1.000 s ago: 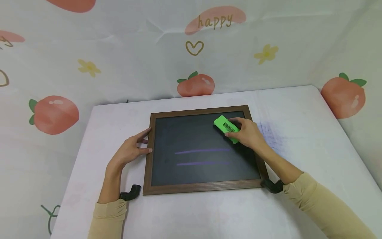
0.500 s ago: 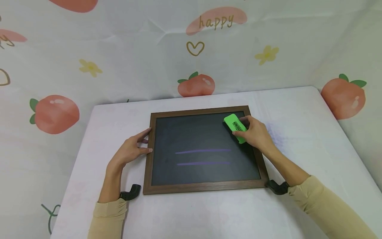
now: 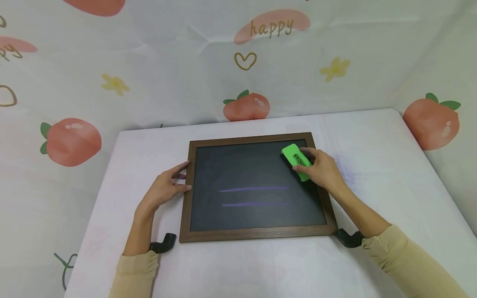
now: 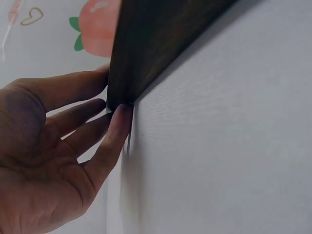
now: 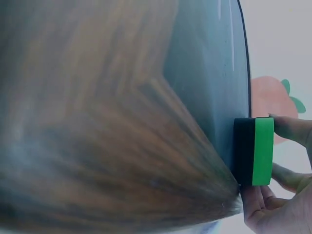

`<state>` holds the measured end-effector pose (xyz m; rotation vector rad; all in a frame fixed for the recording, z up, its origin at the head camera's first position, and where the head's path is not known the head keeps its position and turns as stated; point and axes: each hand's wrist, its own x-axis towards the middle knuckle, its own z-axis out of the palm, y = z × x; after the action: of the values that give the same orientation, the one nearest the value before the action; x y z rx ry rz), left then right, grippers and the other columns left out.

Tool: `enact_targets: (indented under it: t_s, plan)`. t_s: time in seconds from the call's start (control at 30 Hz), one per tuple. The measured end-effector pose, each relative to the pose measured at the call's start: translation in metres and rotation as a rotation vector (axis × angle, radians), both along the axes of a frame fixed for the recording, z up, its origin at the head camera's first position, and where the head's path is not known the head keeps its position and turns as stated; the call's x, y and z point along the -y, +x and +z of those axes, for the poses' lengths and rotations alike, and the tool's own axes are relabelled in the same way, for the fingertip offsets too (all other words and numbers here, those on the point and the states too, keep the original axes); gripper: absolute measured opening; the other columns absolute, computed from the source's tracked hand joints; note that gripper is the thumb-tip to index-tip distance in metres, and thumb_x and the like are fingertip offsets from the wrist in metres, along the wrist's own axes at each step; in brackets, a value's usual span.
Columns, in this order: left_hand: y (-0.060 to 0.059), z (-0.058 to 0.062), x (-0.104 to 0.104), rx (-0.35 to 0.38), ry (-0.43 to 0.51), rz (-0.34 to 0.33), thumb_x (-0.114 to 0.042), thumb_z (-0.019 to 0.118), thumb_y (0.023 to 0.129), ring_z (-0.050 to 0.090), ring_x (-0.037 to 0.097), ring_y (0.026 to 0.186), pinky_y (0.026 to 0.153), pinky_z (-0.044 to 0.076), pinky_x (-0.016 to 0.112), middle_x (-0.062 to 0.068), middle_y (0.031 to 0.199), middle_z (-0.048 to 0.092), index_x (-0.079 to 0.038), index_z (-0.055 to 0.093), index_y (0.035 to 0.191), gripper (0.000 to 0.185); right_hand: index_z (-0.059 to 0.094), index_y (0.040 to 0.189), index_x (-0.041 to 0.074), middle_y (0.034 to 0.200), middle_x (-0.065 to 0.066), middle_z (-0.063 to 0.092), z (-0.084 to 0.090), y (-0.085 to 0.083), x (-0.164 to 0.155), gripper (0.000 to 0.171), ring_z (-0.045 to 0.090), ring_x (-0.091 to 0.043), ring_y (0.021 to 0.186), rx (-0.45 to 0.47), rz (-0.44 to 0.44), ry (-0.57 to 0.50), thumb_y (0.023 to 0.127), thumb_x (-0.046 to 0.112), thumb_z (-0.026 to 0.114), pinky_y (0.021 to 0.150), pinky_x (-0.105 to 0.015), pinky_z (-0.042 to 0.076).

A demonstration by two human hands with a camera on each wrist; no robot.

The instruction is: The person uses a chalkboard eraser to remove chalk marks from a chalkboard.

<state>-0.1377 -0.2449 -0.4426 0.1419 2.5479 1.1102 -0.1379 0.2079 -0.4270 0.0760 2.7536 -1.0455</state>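
Observation:
A wood-framed chalkboard point(image 3: 257, 234) lies flat on the white table point(image 3: 261, 269), with two purple chalk lines point(image 3: 255, 189) across its dark face. My right hand point(image 3: 322, 169) grips a green eraser point(image 3: 296, 161) and holds its black felt against the board's upper right corner; in the right wrist view the eraser point(image 5: 258, 151) sits flat on the slate with fingers point(image 5: 292, 129) around it. My left hand point(image 3: 164, 188) rests with straight fingers against the board's left frame edge, and in the left wrist view the fingertips point(image 4: 119, 119) touch the frame's point(image 4: 156, 44) side.
A fruit-print cloth backdrop point(image 3: 238, 62) hangs behind and beside the table. A faint purple chalk smudge point(image 3: 344, 169) marks the tablecloth right of the board. Black wrist-camera mounts point(image 3: 164, 242) sit by both sleeves.
The right hand slid the green eraser rightward across the top of the board to the upper right corner, then barely moved. The left hand stayed on the frame.

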Motion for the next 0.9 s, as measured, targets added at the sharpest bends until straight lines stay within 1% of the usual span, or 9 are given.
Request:
enact_targets:
  t_s: [0.13, 0.33, 0.53, 0.67, 0.73, 0.9]
  plan:
    - [0.003, 0.0, -0.001, -0.009, -0.005, 0.006, -0.01, 0.071, 0.089, 0.053, 0.04, 0.124, 0.091, 0.048, 0.051, 0.022, 0.141, 0.052, -0.015, 0.036, 0.155, 0.075, 0.046, 0.146, 0.003, 0.119, -0.024, 0.059, 0.002, 0.003, 0.001, 0.07, 0.058, -0.034, 0.095, 0.004, 0.005, -0.002, 0.088, 0.031, 0.075, 0.072, -0.041, 0.048]
    - [0.009, 0.003, -0.001, -0.003, -0.018, 0.002, -0.009, 0.072, 0.088, 0.055, 0.043, 0.121, 0.09, 0.049, 0.053, 0.025, 0.137, 0.054, -0.014, 0.039, 0.154, 0.074, 0.047, 0.146, 0.003, 0.114, -0.022, 0.062, 0.001, 0.01, 0.005, 0.07, 0.06, -0.031, 0.091, 0.003, -0.001, -0.014, 0.088, 0.03, 0.076, 0.066, -0.035, 0.048]
    - [0.011, 0.004, -0.001, -0.006, -0.009, -0.011, -0.008, 0.072, 0.088, 0.055, 0.043, 0.122, 0.09, 0.049, 0.053, 0.025, 0.139, 0.052, -0.012, 0.039, 0.153, 0.073, 0.05, 0.144, 0.004, 0.113, -0.02, 0.061, -0.003, 0.018, 0.011, 0.068, 0.059, -0.029, 0.089, -0.014, -0.007, -0.029, 0.086, 0.029, 0.078, 0.067, -0.034, 0.046]
    - [0.011, 0.004, -0.001, -0.011, -0.003, -0.019, -0.007, 0.072, 0.088, 0.054, 0.042, 0.123, 0.091, 0.048, 0.054, 0.024, 0.139, 0.053, -0.013, 0.039, 0.153, 0.074, 0.052, 0.143, 0.006, 0.113, -0.019, 0.059, -0.005, 0.021, 0.011, 0.065, 0.059, -0.029, 0.091, -0.028, 0.003, -0.035, 0.087, 0.028, 0.076, 0.067, -0.034, 0.046]
    - [0.011, 0.003, 0.0, -0.011, -0.001, -0.025, -0.006, 0.072, 0.087, 0.054, 0.042, 0.123, 0.092, 0.048, 0.054, 0.025, 0.138, 0.054, -0.014, 0.039, 0.153, 0.074, 0.052, 0.144, 0.006, 0.113, -0.02, 0.062, -0.005, 0.023, 0.011, 0.063, 0.062, -0.031, 0.093, -0.024, 0.012, -0.054, 0.089, 0.028, 0.075, 0.066, -0.033, 0.047]
    - [0.01, 0.002, 0.002, -0.014, 0.009, -0.034, -0.005, 0.072, 0.087, 0.054, 0.041, 0.124, 0.092, 0.048, 0.055, 0.024, 0.138, 0.054, -0.014, 0.039, 0.153, 0.074, 0.05, 0.146, 0.006, 0.119, -0.024, 0.064, -0.004, 0.026, 0.009, 0.065, 0.065, -0.034, 0.102, 0.032, 0.021, -0.14, 0.09, 0.028, 0.074, 0.068, -0.033, 0.05]
